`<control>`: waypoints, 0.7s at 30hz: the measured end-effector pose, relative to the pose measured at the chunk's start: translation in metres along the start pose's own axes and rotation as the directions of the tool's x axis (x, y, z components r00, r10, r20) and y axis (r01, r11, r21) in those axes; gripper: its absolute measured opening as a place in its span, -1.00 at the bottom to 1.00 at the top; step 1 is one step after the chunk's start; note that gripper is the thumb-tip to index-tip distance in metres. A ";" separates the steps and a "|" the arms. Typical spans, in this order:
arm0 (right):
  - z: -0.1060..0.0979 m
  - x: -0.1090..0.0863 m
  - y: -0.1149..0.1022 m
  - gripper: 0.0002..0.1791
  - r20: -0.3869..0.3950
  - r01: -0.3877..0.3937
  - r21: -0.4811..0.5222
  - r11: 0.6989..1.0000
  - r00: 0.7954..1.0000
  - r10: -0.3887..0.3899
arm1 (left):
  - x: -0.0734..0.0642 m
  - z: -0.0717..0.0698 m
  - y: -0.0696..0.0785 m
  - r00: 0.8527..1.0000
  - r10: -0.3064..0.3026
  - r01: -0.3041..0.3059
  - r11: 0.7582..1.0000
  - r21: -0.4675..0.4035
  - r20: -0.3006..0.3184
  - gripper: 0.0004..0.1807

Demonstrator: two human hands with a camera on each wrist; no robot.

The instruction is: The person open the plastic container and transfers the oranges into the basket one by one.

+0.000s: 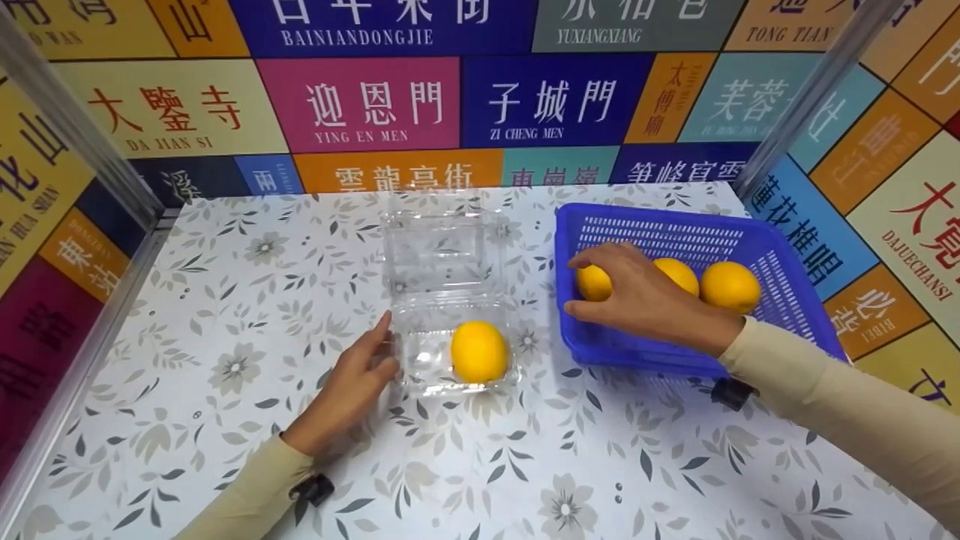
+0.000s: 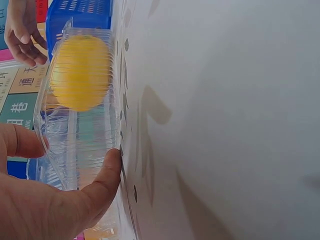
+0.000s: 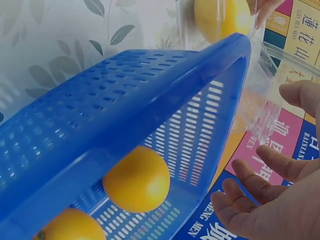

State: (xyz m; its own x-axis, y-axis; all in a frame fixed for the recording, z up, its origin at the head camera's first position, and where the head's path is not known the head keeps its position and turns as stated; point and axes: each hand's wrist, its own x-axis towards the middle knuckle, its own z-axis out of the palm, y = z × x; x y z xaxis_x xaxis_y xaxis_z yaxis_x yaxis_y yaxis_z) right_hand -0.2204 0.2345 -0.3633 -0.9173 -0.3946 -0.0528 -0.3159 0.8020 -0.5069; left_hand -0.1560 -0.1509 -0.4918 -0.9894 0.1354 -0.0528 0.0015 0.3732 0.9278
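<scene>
A clear plastic clamshell box stands on the table with its lid folded back, away from me. One orange sits in the right part of its base. My left hand rests against the box's left side; the left wrist view shows the thumb at the rim and a finger low on the wall. Over the left end of the blue plastic basket, my right hand hovers with fingers spread and nothing between them. Three oranges show in the basket, two of them partly behind that hand.
A white tablecloth with grey leaves and flowers covers the table. Panels with coloured place-name signs rise at the back and both sides. Metal frame posts stand at the back corners.
</scene>
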 end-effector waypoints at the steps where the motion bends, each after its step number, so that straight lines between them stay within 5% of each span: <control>1: 0.001 0.000 -0.001 -0.31 0.000 0.007 -0.002 1.000 1.000 -0.007 | 0.000 0.000 0.000 1.000 0.004 -0.004 1.000 0.000 0.000 -0.12; 9: 0.012 -0.001 -0.006 -0.32 -0.006 0.102 -0.009 0.995 0.995 -0.103 | 0.001 -0.001 -0.001 1.000 -0.005 0.005 1.000 0.008 0.021 -0.13; 21: 0.024 -0.005 -0.017 -0.27 0.031 0.104 -0.031 0.994 0.994 -0.103 | 0.003 0.001 -0.003 1.000 0.000 0.000 1.000 0.018 0.007 -0.13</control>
State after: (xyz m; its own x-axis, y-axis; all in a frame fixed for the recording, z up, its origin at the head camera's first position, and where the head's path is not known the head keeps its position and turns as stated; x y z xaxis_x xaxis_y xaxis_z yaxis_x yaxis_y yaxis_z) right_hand -0.2043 0.2123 -0.3747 -0.8721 -0.4886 -0.0269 -0.4167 0.7703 -0.4827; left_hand -0.1587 -0.1511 -0.4948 -0.9883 0.1421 -0.0558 0.0040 0.3900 0.9208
